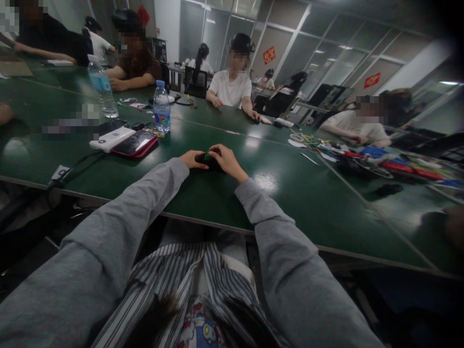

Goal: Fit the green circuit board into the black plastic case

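Just above the green table (279, 212), my left hand (193, 159) is closed around the left side of a small dark object (200, 158) whose kind I cannot make out. My right hand (226, 160) meets it from the right. Its thumb and fingers pinch a small bright green piece (208, 155) at the top of the dark object. Whether the green piece is joined to the dark one cannot be seen. Fingers hide most of both.
Left of my hands lie a red-edged phone (136, 144) and a white power bank (111, 139). Beyond stand two water bottles (162, 108). A heap of cables and coloured items (391, 162) covers the right side. Across the table sits a person in white (230, 87).
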`<state>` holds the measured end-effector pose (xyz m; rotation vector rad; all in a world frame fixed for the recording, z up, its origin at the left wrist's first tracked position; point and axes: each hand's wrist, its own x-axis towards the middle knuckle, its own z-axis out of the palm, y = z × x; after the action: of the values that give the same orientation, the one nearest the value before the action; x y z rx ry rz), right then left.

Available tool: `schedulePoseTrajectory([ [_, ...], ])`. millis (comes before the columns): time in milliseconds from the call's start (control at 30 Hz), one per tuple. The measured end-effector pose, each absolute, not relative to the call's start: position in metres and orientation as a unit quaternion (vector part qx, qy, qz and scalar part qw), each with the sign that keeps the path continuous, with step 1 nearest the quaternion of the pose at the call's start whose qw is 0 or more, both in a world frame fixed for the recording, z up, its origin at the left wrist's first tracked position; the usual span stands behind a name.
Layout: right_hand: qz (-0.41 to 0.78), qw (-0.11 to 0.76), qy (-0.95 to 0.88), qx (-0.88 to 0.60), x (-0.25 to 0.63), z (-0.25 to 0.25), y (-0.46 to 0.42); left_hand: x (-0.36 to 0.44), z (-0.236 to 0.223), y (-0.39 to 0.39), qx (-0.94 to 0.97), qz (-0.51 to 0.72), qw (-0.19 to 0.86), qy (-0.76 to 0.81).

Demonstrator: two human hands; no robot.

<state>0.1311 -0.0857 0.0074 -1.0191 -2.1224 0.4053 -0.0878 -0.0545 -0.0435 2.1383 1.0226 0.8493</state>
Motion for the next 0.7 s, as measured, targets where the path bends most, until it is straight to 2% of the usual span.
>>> schedulePoseTrajectory([
  [167, 0.168, 0.444, -0.794, -0.379, 0.133, 0.008, -0.085, -0.088, -0.045, -0.054, 0.801, 0.323, 0.320, 0.388],
  [333, 0.182, 0.468, -0.780, -0.373, 0.131, 0.015, -0.088, -0.088, -0.046, -0.053, 0.799, 0.326, 0.335, 0.377],
  [700, 0.204, 0.362, -0.843, -0.342, 0.139, 0.021, -0.095, -0.084, -0.038, -0.059, 0.810, 0.303, 0.301, 0.401],
])
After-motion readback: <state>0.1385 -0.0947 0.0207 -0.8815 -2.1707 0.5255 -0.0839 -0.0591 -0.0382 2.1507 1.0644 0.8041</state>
